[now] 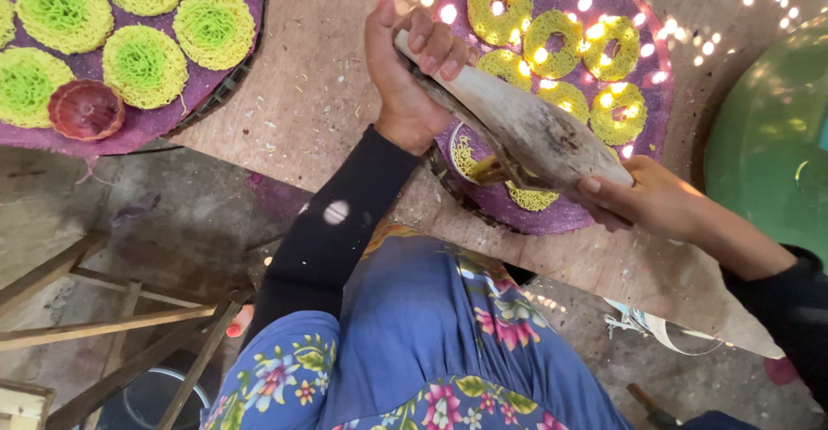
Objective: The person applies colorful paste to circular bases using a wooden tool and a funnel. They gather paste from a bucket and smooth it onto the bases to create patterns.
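Note:
My left hand (410, 68) grips the far end of a pale wooden press (526, 128), and my right hand (642, 197) grips its near end. The press is held over a round purple tray (565, 214). Yellow dough strands (528, 197) hang from its underside onto the tray. Several yellow noodle rings (552, 42) lie in a circle on that tray, dappled with spots of sunlight.
A second purple tray (164, 124) at top left carries several yellow-green noodle nests (142, 63) and a small red fluted mould (86, 109). Both trays rest on a wooden board (319, 94). A green tub (768, 137) stands at right; a wooden frame (112, 335) at lower left.

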